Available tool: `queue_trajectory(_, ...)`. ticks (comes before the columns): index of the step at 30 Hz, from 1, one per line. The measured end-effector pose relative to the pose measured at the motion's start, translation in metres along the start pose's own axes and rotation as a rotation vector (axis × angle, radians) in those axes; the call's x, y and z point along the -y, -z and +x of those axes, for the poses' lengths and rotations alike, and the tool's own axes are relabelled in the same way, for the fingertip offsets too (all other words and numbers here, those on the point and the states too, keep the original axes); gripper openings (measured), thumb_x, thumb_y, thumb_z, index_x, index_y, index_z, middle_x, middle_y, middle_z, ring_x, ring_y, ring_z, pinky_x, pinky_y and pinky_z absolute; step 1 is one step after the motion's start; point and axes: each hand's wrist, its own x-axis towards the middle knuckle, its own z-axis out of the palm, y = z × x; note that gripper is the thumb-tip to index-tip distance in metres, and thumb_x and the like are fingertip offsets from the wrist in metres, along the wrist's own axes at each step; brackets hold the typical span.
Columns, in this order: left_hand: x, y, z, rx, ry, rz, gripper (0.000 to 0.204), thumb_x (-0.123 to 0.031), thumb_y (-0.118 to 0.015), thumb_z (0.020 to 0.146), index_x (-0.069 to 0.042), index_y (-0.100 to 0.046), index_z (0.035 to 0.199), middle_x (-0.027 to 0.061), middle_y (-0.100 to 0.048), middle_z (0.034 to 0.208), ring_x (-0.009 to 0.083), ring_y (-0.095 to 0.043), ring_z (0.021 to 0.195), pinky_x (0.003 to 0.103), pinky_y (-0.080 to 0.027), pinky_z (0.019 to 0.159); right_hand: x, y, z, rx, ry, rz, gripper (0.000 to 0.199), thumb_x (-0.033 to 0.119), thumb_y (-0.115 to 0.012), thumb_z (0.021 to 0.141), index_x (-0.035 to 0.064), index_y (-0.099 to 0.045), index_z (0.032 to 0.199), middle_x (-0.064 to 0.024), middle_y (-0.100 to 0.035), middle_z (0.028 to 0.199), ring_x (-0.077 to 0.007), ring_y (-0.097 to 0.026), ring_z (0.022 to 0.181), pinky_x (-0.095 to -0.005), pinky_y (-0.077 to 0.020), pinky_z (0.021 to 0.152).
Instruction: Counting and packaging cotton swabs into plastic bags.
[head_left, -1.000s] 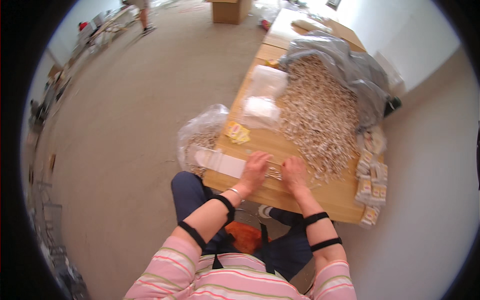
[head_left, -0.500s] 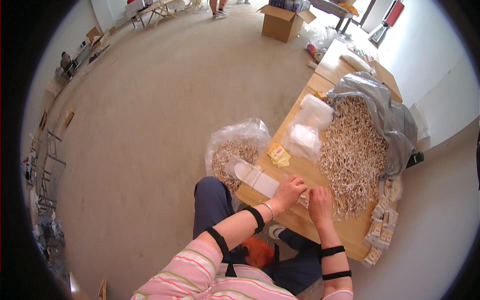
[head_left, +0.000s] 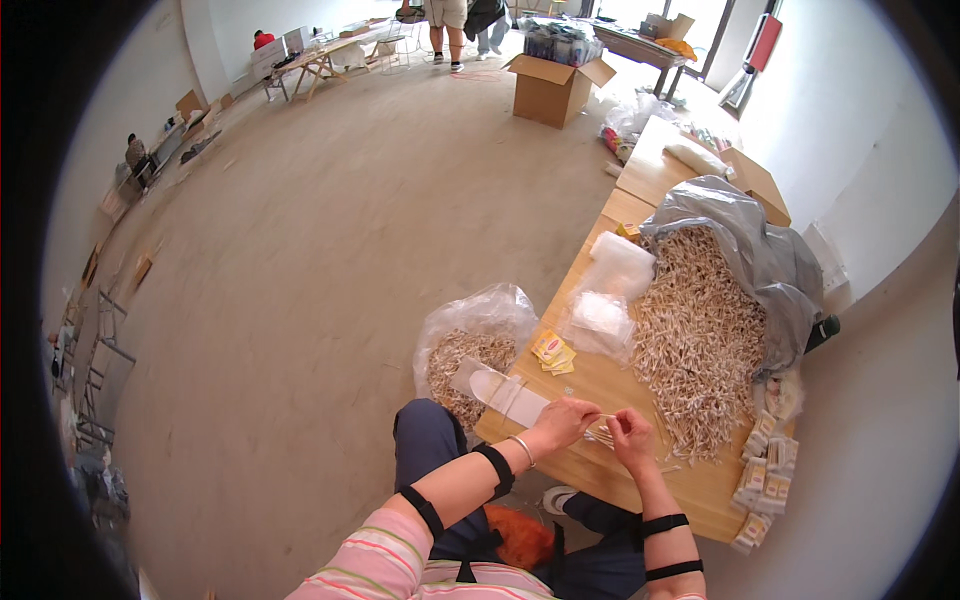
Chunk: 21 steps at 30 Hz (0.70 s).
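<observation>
Both hands have stayed at the wooden table (head_left: 690, 480)'s near edge; our view alone has tilted up. Left hand (head_left: 566, 420) and right hand (head_left: 630, 436) pinch one thin stick (head_left: 598, 416), below the stick heap (head_left: 700, 340).

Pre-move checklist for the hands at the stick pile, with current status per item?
1. Left hand on the work: pinching thin pale sticks above the table. Ok.
2. Right hand on the same small bundle, opposite the left. Ok.
3. Grip firm on the bundle: too small to judge. Cannot tell.
4. Supply near: the big stick pile lies right beside the hands. Ok.
5. White sleeves by the left hand within reach. Ok.
6. Floor bag of sticks leans at the table edge; stability unclear. Cannot tell.
</observation>
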Motion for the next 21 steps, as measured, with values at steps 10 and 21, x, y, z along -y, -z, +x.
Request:
queue_trajectory(10, 0.037, 0.070, 0.028, -0.343, 0.099, -0.066, 0.015, -0.015, -0.063, 0.082, -0.007, -0.070, 0.093, 0.0161, -0.068, 0.088, 0.0290, -0.068, 0.081, 0.036, -0.053, 0.070, -0.025, 0.022, -0.011, -0.065, -0.041, -0.171, 0.013, 0.011, -0.067, 0.076, 0.0016, -0.064, 0.086, -0.0106, -0.061, 0.073, -0.0220, -0.060, 0.068, -0.0332, -0.0474, 0.064)
queue_trajectory(21, 0.079, 0.112, 0.016, -0.392, -0.064, 0.367, 0.040, -0.006, -0.066, 0.075, -0.003, -0.057, 0.113, 0.0192, -0.057, 0.118, 0.0356, -0.050, 0.115, 0.043, -0.038, 0.101, -0.040, 0.043, -0.053, -0.153, 0.019, -0.466, 0.022, 0.007, -0.068, 0.073, 0.0055, -0.065, 0.094, -0.0114, -0.058, 0.091, -0.0320, -0.054, 0.092, -0.0398, -0.0436, 0.082)
